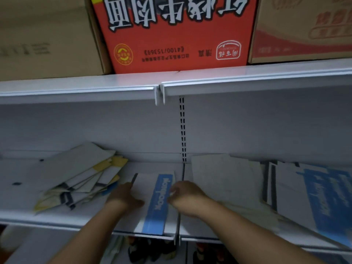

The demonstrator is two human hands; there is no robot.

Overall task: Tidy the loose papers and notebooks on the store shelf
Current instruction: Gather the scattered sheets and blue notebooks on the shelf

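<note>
Both hands on one notebook (160,210), mid-shelf

One white notebook with a blue band along its right side (the word "Notebook" printed on the band, upside down from this view) lies flat on the white store shelf (22,197), near the front lip and just left of the seam between two shelf sections. The left hand (124,197) grips its left edge: the thumb lies across the white cover, and the fingers are bent together over the dark spine. The right hand (185,195) holds the right edge, its fingers curled close together with the tips on the blue band; blur hides where its thumb sits.

Just left of the notebook, a fanned pile of notebooks (80,180) sprawls at an angle, with white, yellow and dark-striped covers overlapping and slipping apart. To the right, past the seam, some pale sheets (224,180) lie flat, and beyond them more blue-and-white notebooks (314,197) overlap at a tilt towards the shelf's right end.

Behind, a slotted upright (182,130) runs up the white back panel to the upper shelf (95,86). On that shelf stands a red carton (177,35) with large white characters, set upside down, between a brown carton (43,39) on the left and another printed carton (304,29) on the right. Below the working shelf, dark bottles (152,250) show dimly.
</note>
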